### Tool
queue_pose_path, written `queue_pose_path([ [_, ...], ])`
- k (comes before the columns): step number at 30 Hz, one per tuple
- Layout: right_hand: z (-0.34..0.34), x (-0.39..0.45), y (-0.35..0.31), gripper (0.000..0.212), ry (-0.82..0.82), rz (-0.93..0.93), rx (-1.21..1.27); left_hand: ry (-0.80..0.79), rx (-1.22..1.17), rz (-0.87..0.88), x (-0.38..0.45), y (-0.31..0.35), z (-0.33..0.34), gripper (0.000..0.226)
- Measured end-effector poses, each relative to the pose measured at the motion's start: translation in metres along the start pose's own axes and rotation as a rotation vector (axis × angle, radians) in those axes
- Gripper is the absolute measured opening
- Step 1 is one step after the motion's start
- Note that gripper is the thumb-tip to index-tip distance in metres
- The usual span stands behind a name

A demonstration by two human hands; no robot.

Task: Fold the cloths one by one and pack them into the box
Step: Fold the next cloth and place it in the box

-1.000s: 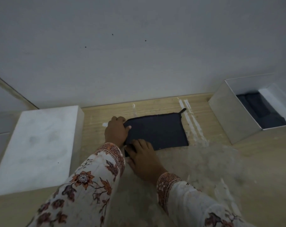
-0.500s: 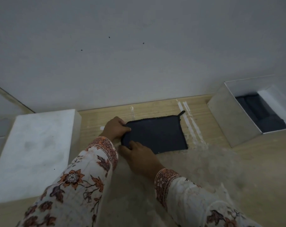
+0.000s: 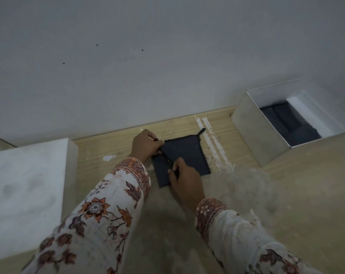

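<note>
A dark navy cloth (image 3: 187, 155) lies on the wooden table, with a small loop tab at its far right corner. Its left edge is lifted and turned over toward the right. My left hand (image 3: 146, 146) pinches that raised edge at the far left corner. My right hand (image 3: 184, 177) pinches the same edge nearer to me. An open white box (image 3: 254, 131) stands at the right, with dark folded cloths (image 3: 286, 121) inside it.
A white box lid or block (image 3: 27, 184) sits at the left of the table. The grey wall runs close behind the table's far edge. White paint streaks (image 3: 211, 141) mark the wood beside the cloth.
Both hands went from lying flat at the cloth's left side to gripping its left edge and lifting it over toward the right. The cloth looks narrower now.
</note>
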State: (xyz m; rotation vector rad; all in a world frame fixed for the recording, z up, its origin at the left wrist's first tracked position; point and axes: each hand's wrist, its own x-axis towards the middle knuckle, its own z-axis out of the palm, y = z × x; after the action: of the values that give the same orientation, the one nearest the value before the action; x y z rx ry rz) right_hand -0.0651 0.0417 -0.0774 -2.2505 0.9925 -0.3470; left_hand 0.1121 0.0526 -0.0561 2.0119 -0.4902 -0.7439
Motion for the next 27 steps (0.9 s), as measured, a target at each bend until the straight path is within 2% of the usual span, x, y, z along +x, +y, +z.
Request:
queue_pose_path([
  [7,-0.003,0.002,0.012,0.022,-0.001,0.023,-0.158,-0.066,0.041,-0.059,0.001,0.000,0.010,0.022],
  [11,0.003,0.000,0.009,0.023,0.098,0.000,-0.290,0.057,0.273,0.173,0.005,-0.011,-0.005,0.024],
  [14,0.012,0.002,-0.003,0.020,0.179,-0.161,-0.357,0.062,0.416,0.197,0.009,-0.025,-0.010,0.033],
  [17,0.031,0.009,-0.007,0.047,0.064,-0.317,-0.281,0.068,0.454,0.175,0.008,-0.035,-0.006,0.033],
  [20,0.049,0.011,0.004,0.070,-0.119,-0.328,-0.375,0.129,0.475,0.160,0.008,-0.035,-0.003,0.026],
  [27,0.048,0.012,0.006,0.077,-0.214,-0.314,-0.437,0.049,0.484,0.126,0.016,-0.028,-0.009,0.026],
])
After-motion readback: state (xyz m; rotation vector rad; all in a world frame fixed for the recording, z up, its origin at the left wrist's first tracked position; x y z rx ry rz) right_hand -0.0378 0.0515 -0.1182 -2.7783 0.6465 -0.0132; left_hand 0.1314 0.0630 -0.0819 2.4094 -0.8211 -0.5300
